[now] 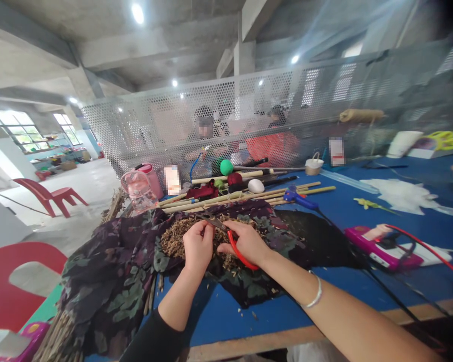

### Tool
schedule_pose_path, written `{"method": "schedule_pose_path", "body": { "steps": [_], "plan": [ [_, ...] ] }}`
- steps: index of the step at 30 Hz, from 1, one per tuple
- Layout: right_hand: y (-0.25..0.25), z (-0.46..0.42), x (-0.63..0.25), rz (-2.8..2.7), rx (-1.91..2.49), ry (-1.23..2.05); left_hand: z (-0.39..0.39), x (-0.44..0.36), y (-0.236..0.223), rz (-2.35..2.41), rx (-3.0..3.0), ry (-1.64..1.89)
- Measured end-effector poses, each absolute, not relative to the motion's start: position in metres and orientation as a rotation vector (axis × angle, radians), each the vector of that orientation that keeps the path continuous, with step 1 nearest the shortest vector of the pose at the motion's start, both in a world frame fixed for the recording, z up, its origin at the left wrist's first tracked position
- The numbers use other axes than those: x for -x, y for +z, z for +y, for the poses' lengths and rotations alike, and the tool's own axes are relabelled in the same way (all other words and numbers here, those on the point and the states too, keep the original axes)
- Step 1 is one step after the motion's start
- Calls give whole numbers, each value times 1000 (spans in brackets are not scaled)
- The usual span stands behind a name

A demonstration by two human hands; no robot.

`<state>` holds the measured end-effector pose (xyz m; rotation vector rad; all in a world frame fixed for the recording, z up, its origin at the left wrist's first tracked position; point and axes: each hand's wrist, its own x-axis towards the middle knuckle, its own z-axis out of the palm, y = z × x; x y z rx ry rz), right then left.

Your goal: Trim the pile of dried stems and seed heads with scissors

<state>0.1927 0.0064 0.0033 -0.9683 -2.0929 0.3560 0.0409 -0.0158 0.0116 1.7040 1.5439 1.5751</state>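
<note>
A pair of scissors (232,242) with red handles is in my right hand (247,241), its blades pointing up and left. Close beside them, my left hand (198,244) is closed, thumb and fingers pinched together near the blades. What it pinches is too small to make out. Below both hands lies a heap of brown chopped plant bits (173,236). The heap rests on a dark cloth with a green leaf pattern (128,281), spread over the blue table (219,322).
Behind the heap lie bamboo sticks (211,201), a blue glue gun (300,197), a green ball (226,167) and a white egg-shaped piece (255,186). A magenta power strip (377,249) with cables sits at right. Dry stalks (60,337) stand at left. Beyond the perforated screen (154,120) are people.
</note>
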Motion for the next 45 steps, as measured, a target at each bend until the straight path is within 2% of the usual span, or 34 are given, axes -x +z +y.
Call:
{"method": "schedule_pose_path", "body": {
  "steps": [7,15,25,39,45],
  "plan": [
    [-3,7,-191,-2067,976,382,-14,-43,7,1493,-1527,1643],
    [3,5,-190,-2133,969,283,-15,-42,13,1451,-1570,1560],
    [-2,6,-190,-2094,949,393,-14,-40,10,1500,-1661,1558],
    [-8,6,-188,-2095,1046,355,-12,-39,12,1485,-1645,1558],
    [-3,9,-192,-2133,1106,357,-6,-32,14,1648,-1714,1446]
  ]
}}
